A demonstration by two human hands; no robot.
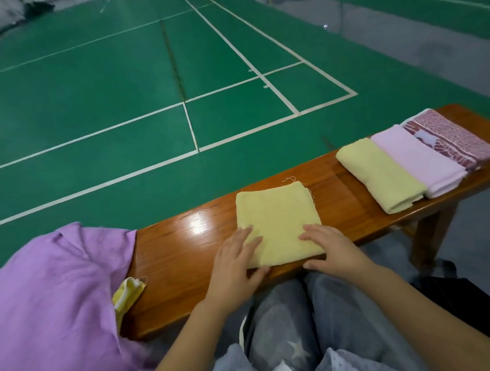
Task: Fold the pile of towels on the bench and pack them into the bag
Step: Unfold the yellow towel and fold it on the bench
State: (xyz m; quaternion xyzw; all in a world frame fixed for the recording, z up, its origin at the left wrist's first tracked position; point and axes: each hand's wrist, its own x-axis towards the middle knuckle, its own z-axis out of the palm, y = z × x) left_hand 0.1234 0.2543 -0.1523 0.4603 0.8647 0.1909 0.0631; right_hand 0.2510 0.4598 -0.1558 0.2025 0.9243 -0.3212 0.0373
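I saw L hand (236, 254) & R hand (329, 250), fingers flat, pressing folded yellow towel (277, 215) on bench (178, 252).

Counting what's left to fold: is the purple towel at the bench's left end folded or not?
Not folded: the purple towel lies crumpled in loose wrinkles.

— What is the desk (177, 255) made of?
— Varnished wood, glossy, with a bright glare patch. Under my fingers (244, 239), the yellow towel (276, 215): matt woven cloth, loose threads at one corner.
— The rest?
— Folded yellow towel (380, 175), soft and matt; pink towel (418, 160), smooth; patterned towel (453, 136), printed weave. Purple cloth (48, 288), thin, creased. Court floor (102, 78): green, smooth, faintly sheened.
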